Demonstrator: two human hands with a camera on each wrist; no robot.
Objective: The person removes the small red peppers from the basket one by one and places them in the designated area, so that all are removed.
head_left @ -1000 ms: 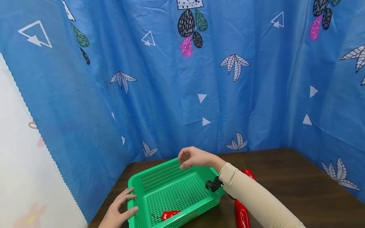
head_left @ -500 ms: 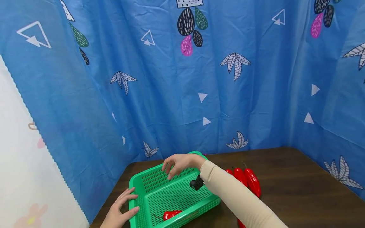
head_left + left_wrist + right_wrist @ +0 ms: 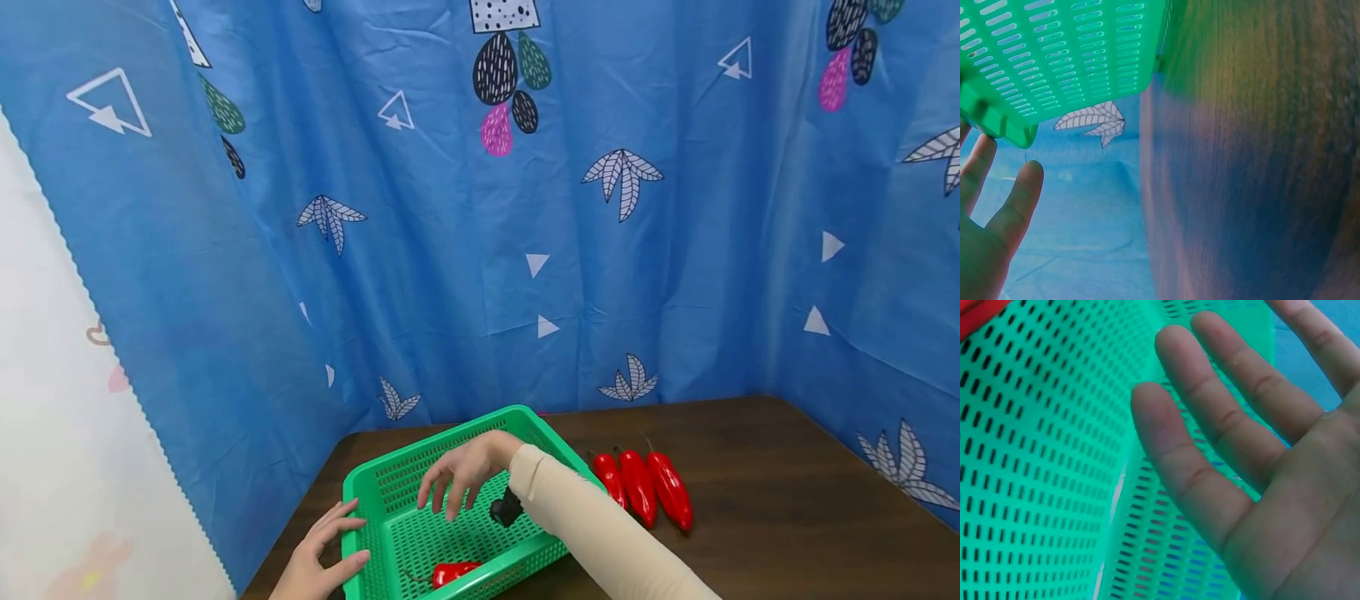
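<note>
A green perforated plastic basket (image 3: 517, 573) stands on the table, tilted in my view. My left hand (image 3: 318, 552) rests its fingers against the basket's left rim; in the left wrist view the fingers look straight, with the thumb (image 3: 1017, 206) apart from the basket. Over the basket hovers my right hand (image 3: 467, 468), holding nothing. Its fingers (image 3: 1194, 403) are spread and nearly straight in the right wrist view. One red chili pepper (image 3: 454, 573) lies inside by the front wall, partly hidden by the rim. A red edge (image 3: 979, 314) shows at the right wrist view's corner.
Three red chili peppers lie side by side right of the basket: a left one (image 3: 609, 479), a middle one (image 3: 637, 487) and a right one (image 3: 671, 493). The dark wooden table (image 3: 787, 500) extends rightward. A blue patterned curtain (image 3: 450, 292) hangs behind.
My right hand has moved left and down over the basket, its fingers loosening. The peppers at the right have come out from behind the sleeve. My left hand stays at the rim.
</note>
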